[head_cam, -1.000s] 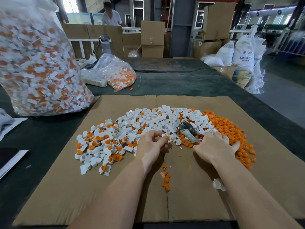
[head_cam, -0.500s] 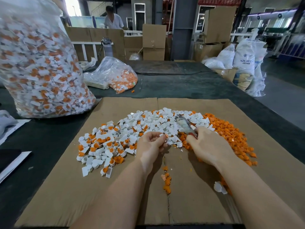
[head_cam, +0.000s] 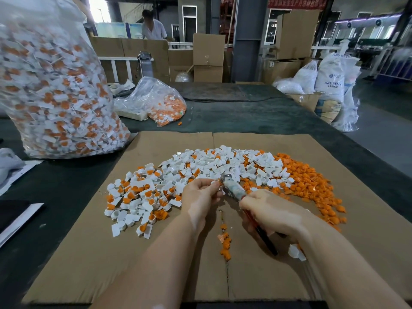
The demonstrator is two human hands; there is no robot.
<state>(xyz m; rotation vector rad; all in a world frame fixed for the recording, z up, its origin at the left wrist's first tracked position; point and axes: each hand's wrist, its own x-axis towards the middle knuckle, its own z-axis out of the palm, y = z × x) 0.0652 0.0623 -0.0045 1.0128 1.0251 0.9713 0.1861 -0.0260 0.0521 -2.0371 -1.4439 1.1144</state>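
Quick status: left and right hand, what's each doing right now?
Left hand: closed, pinching a small white piece at the tool's tip.
Right hand: closed, grip around the handles of a pliers-like tool.

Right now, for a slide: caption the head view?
Left hand pinches a white piece to pliers gripped by the right hand, over white and orange parts on cardboard.

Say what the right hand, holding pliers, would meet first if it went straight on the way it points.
Probably the white piece pinched by the left hand: the pliers in the right hand aim at it, tip nearly touching, though depth is unclear.
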